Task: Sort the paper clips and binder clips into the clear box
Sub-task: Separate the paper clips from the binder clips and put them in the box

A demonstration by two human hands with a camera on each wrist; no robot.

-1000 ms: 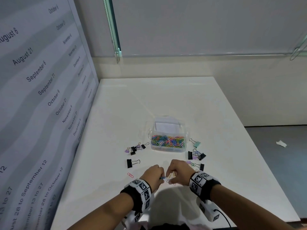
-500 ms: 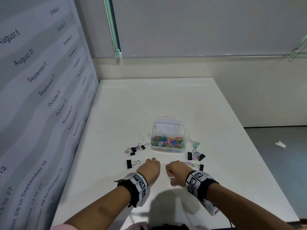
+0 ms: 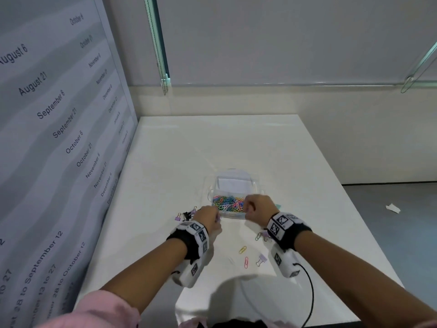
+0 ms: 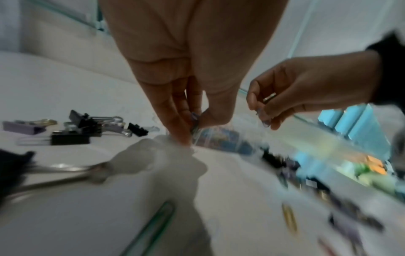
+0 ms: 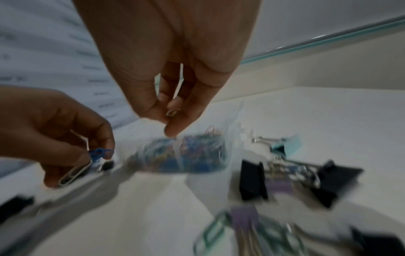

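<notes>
The clear box (image 3: 253,185) stands mid-table, its near compartment heaped with coloured paper clips (image 3: 228,204). My left hand (image 3: 216,217) is just left of the box's near corner and pinches a blue paper clip (image 5: 100,153) together with a pale one (image 5: 74,173). My right hand (image 3: 247,207) hovers over the box's near edge, fingertips pinched on a white paper clip (image 5: 177,152) that hangs down over the box. Loose on the table behind the hands lie a yellow paper clip (image 3: 242,249), a pink paper clip (image 3: 246,262) and a purple binder clip (image 3: 261,259).
Black and purple binder clips (image 3: 185,215) lie left of the box, and more black ones (image 5: 306,175) with a teal one (image 5: 285,143) on its right. A calendar panel (image 3: 59,138) walls off the table's left side. The floor drops away beyond the right edge (image 3: 354,209).
Both hands moved forward from the near part of the table up to the box, carrying the clips. The loose clips they covered now lie in the open.
</notes>
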